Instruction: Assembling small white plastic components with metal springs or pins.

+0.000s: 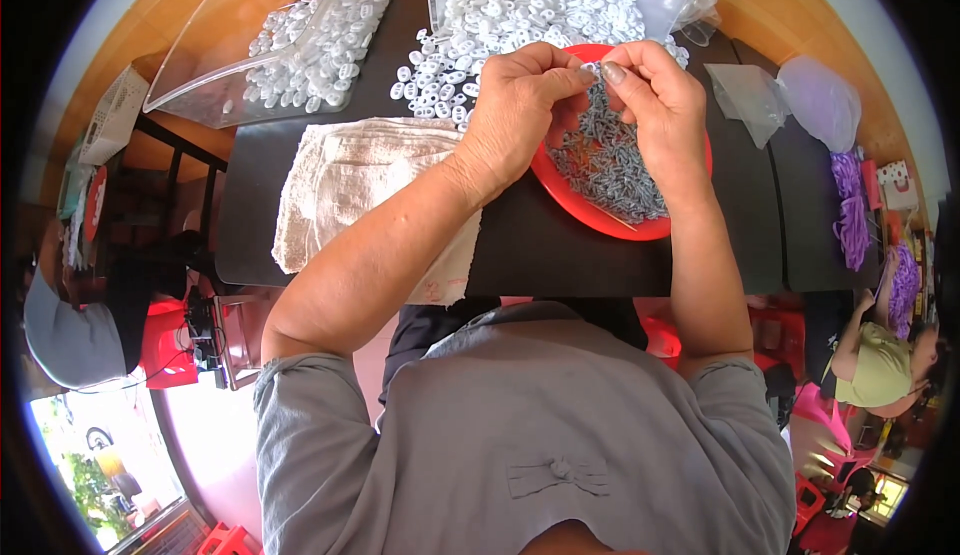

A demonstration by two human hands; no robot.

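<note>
My left hand point(522, 105) and my right hand point(662, 105) meet above a round red basin point(583, 217). Both hands are closed, thumbs pinched against fingers. A small white piece point(592, 68) shows at my left fingertips, with its shape mostly covered. What my right fingertips grip is too small and hidden to make out. Inside the basin lies a heap of small, slim grey screw-like pieces point(612, 187), with a thin orange-brown stick point(618, 219) near its front rim. Beyond my hands is a large pile of white oval pieces with holes point(540, 0), some spilling onto the dark table point(520, 255).
A folded beige cloth point(350, 170) lies by my left forearm. At the far left, a clear plastic box point(205, 80) holds more white oval pieces. Clear plastic bags point(750, 100) and purple cord point(850, 210) are at the right. Another person point(880, 365) sits farther right.
</note>
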